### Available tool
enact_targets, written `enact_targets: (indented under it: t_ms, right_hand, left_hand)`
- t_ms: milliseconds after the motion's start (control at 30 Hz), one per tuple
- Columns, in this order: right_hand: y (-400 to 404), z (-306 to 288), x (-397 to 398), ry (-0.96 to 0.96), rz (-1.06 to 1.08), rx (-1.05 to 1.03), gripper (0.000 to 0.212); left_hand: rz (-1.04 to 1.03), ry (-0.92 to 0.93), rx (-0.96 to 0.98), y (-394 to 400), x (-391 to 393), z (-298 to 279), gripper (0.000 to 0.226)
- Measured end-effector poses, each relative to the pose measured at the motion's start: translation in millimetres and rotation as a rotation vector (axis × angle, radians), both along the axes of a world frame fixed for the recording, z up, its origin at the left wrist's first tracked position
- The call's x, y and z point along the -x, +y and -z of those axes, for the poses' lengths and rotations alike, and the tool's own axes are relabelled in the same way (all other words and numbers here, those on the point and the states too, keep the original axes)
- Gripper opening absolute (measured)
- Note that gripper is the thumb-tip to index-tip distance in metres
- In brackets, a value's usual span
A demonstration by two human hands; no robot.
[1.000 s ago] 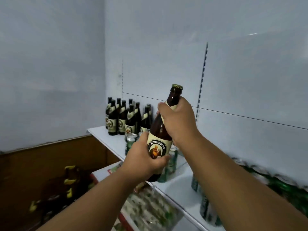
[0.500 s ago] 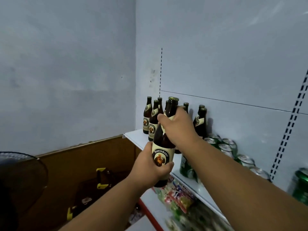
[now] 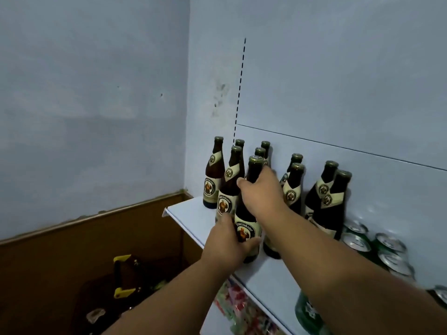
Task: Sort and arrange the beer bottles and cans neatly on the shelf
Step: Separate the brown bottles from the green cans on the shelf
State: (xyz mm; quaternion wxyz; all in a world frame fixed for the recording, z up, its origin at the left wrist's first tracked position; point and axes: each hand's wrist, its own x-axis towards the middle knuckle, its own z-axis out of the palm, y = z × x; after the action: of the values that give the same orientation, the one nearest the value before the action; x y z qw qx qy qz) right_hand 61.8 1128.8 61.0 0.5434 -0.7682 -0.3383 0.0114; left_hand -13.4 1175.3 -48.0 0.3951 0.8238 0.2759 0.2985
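A brown Franziskaner beer bottle [image 3: 247, 222] with a cream label stands upright at the front of the white shelf [image 3: 183, 217]. My left hand [image 3: 227, 243] grips its lower body around the label. My right hand [image 3: 262, 189] holds its neck just under the gold cap. Several matching brown bottles [image 3: 214, 180] stand in rows behind and beside it, toward the shelf's left end. Green beer cans [image 3: 358, 241] with silver tops crowd the shelf to the right.
The shelf's left end meets a pale blue wall corner. A slotted upright [image 3: 239, 90] runs up the back panel. Below the shelf lie colourful packets [image 3: 232, 303] and a dark crate with yellow clips [image 3: 123, 274]. One green can [image 3: 308, 315] sits near the front edge.
The bottle has travelled leftward and down from mid-air to the shelf beside the other brown bottles. Both hands kept their hold. The view closed in on the shelf's left end.
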Motion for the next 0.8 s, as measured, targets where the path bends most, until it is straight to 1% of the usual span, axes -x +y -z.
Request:
enact_targets:
  t_ms: [133,267,433,567,633,733,800]
  right_hand:
    - [26.8,16.9,-22.5,0.024,0.132,-0.052,0.024]
    - [40.6,24.8,-37.0,0.032,0.257,-0.096,0.017]
    - [53.8,37.2,-39.5,-0.128,0.417,-0.090,0.022]
    - [58.4,46.6,-39.0,-0.289,0.513,-0.042,0.026]
    - [58.7,50.0,-38.7,-0.332,0.533,-0.035,0.031]
    - [61.3,51.9,-36.0,-0.363,0.574,-0.013,0.051]
    - [62.3,53.3,-29.8,-0.366,0.611,-0.061,0.065]
  left_hand:
    - [0.078,0.069,-0.102,31.8,-28.8,11.5,0.062]
    - [0.156,0.106,-0.160,55.3,-50.0,16.0,0.054]
    - [0.272,0.051,-0.172,69.2,-60.0,25.1,0.049]
    - [0.329,0.023,-0.197,76.5,-63.9,32.7,0.064]
    - [0.354,0.028,-0.200,78.9,-65.3,34.5,0.068]
    - [0.401,0.032,-0.203,82.6,-65.5,34.1,0.071]
    - [0.436,0.030,-0.162,82.0,-61.5,34.6,0.074]
